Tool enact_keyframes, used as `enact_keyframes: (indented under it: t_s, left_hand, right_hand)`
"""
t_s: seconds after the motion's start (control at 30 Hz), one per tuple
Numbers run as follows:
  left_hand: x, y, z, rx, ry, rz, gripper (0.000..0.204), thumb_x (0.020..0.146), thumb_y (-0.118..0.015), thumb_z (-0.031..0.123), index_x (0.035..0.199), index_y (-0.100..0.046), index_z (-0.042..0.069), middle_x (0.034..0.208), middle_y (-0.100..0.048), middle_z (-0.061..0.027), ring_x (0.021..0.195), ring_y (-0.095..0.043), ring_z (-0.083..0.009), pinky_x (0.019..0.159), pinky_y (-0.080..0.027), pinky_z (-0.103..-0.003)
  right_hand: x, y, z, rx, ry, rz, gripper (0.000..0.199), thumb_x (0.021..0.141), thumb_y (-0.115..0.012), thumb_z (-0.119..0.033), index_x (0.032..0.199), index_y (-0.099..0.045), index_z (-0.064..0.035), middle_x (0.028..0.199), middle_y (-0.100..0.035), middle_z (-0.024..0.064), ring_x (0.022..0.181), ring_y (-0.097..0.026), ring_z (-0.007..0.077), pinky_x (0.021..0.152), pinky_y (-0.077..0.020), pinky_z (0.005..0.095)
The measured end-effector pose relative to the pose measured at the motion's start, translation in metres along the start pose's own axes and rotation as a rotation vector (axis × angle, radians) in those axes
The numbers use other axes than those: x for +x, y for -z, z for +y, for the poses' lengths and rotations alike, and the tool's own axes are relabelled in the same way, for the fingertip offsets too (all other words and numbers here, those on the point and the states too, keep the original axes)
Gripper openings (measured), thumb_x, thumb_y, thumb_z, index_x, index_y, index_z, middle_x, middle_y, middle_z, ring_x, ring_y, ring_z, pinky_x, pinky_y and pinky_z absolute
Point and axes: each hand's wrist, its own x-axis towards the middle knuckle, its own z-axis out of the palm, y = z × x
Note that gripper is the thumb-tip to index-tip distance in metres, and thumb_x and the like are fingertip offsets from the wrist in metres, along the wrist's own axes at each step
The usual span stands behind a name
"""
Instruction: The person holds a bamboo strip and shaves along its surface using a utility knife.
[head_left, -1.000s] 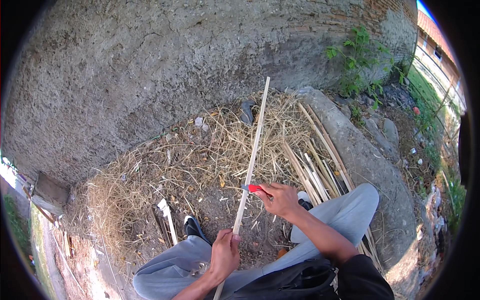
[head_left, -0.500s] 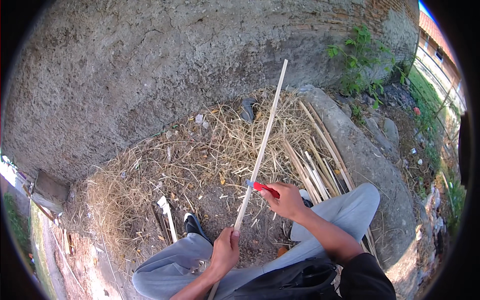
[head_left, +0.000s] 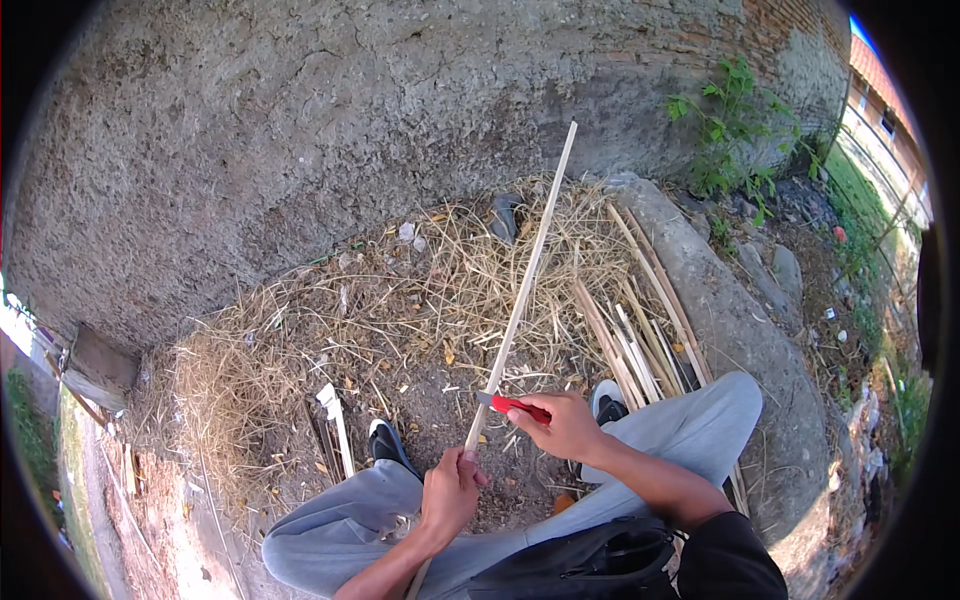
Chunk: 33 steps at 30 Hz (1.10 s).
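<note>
My left hand (head_left: pixel 452 492) is closed around the lower part of a long, pale bamboo strip (head_left: pixel 527 283), which slants up and away toward the wall. The strip's near end passes below the hand beside my leg. In my right hand (head_left: pixel 562 424) is a red utility knife (head_left: pixel 519 407), gripped by its handle. Its short grey blade lies against the strip, a little above my left hand. Thin pale shavings and straw are scattered on the ground around the strip.
Several split bamboo strips (head_left: pixel 640 350) lie beyond my right knee, next to a concrete ledge (head_left: pixel 745 345). More pieces (head_left: pixel 338 430) lie by my left shoe (head_left: pixel 390 446). A rough wall (head_left: pixel 330 130) rises at the back; a leafy plant (head_left: pixel 728 125) grows at its right.
My right hand has drawn the knife down along the strip, closer to my left hand. The left hand still holds the strip in about the same place.
</note>
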Motion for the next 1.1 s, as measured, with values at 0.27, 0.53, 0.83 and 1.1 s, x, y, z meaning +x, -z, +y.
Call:
enact_keyframes:
  t_s: [0.27, 0.53, 0.83, 1.1]
  left_hand:
    - [0.012, -0.001, -0.017, -0.157, -0.006, -0.041, 0.033, 0.11, -0.044, 0.022, 0.108, -0.064, -0.004, 0.07, -0.071, -0.0105, 0.053, -0.059, -0.0127, 0.054, -0.046, -0.032]
    - [0.016, -0.001, -0.014, -0.496, 0.081, -0.072, 0.033, 0.111, -0.041, 0.023, 0.108, -0.061, -0.004, 0.076, -0.071, -0.0136, 0.046, -0.041, -0.0024, 0.043, -0.032, -0.022]
    - [0.015, -0.005, -0.014, -0.396, 0.011, -0.056, 0.033, 0.111, -0.042, 0.023, 0.107, -0.061, -0.004, 0.076, -0.072, -0.0126, 0.047, -0.042, -0.0027, 0.045, -0.036, -0.022]
    - [0.017, -0.006, -0.015, -0.523, 0.06, -0.076, 0.033, 0.112, -0.04, 0.022, 0.107, -0.06, -0.004, 0.079, -0.071, -0.0151, 0.044, -0.043, -0.0049, 0.042, -0.035, -0.022]
  right_hand:
    - [-0.01, -0.019, 0.0, -0.108, 0.235, 0.066, 0.033, 0.092, -0.073, -0.032, 0.101, -0.076, 0.0003, 0.074, -0.071, 0.0128, 0.06, -0.068, 0.0295, 0.056, -0.0537, 0.0385]
    - [-0.012, -0.022, 0.0, -0.08, 0.213, 0.023, 0.033, 0.094, -0.072, -0.032, 0.102, -0.076, 0.0003, 0.081, -0.074, 0.0147, 0.064, -0.071, 0.0303, 0.06, -0.0561, 0.0381]
    - [-0.011, -0.022, 0.001, -0.129, 0.28, 0.057, 0.032, 0.094, -0.071, -0.031, 0.102, -0.075, -0.0003, 0.076, -0.072, 0.0128, 0.059, -0.068, 0.029, 0.053, -0.0538, 0.0384]
    - [-0.013, -0.018, -0.005, -0.215, 0.253, 0.002, 0.031, 0.093, -0.072, -0.032, 0.104, -0.076, -0.0026, 0.071, -0.07, 0.0095, 0.056, -0.067, 0.0262, 0.051, -0.0523, 0.0387]
